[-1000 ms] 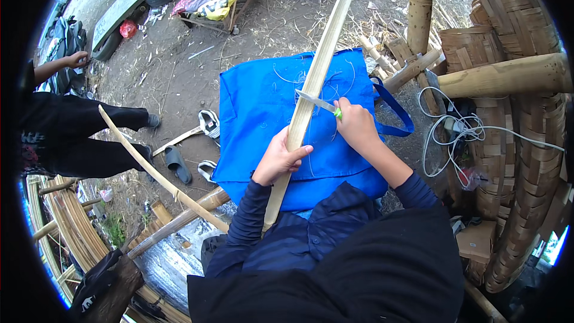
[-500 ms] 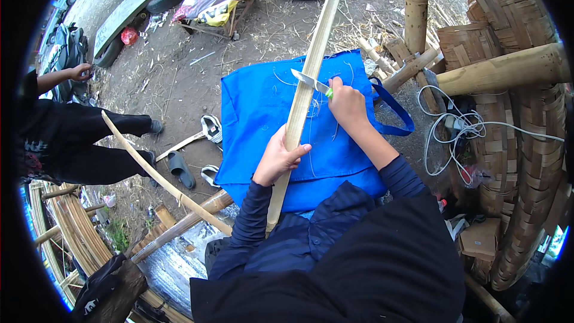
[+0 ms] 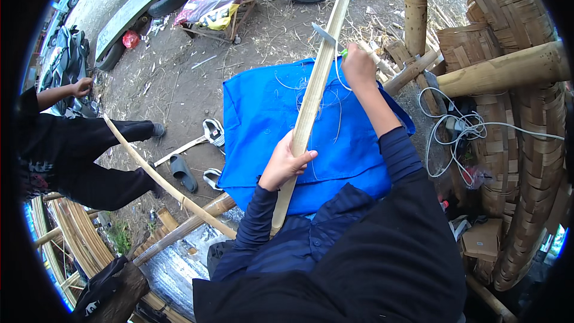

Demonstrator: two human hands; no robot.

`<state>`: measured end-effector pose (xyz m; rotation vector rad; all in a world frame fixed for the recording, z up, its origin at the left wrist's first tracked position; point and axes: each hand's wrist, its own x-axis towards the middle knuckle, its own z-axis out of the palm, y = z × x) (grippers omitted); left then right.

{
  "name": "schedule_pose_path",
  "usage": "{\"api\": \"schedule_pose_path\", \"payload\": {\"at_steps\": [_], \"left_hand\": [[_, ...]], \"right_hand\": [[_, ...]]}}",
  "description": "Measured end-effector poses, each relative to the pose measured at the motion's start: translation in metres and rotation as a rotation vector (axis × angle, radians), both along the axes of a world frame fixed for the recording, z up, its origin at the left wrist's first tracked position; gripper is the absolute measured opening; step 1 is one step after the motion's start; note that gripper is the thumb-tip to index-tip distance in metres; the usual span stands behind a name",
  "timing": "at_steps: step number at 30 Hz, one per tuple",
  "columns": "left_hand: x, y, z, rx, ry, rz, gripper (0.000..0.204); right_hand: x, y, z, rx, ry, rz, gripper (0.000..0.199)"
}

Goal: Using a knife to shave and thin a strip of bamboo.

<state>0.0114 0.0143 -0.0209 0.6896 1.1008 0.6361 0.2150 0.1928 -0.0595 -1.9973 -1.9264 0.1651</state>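
Your left hand [image 3: 288, 162] grips the pale bamboo strip [image 3: 314, 88], which slants away from you over the blue cloth [image 3: 256, 128]. Your right hand [image 3: 360, 67] is closed around the green-handled knife [image 3: 323, 33], its blade lying across the strip's far part.

Strip [image 3: 315, 93] above cloth [image 3: 257, 125], under knife [image 3: 323, 33].

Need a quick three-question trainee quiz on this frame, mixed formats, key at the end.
1. Which hand holds the knife?
2. True or false: the left hand grips the pale strip nearer the person's body than where the blade crosses it.
3. The cloth beneath the strip is: a) red, b) blue, c) yellow.

Key: 1. The right hand. 2. True. 3. b.
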Motion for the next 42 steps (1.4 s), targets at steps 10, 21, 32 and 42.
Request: {"api": "schedule_pose_path", "payload": {"at_steps": [10, 21, 32, 42], "left_hand": [[0.011, -0.014, -0.003, -0.091, -0.128, -0.081, 0.056], [-0.011, -0.002, -0.007, -0.105, -0.224, -0.02, 0.047], [-0.011, -0.018, -0.005, 0.131, -0.154, 0.082, 0.034], [-0.038, -0.009, 0.023, 0.342, 0.096, 0.109, 0.031]], "right_hand": [[0.059, 0.071, 0.023, -0.002, 0.006, -0.223, 0.022], [0.034, 0.014, -0.001, -0.13, 0.117, 0.183, 0.021], [0.022, -0.025, -0.006, -0.148, 0.147, 0.53, 0.04], [-0.021, 0.023, 0.025, -0.165, 0.292, 0.671, 0.032]]}}
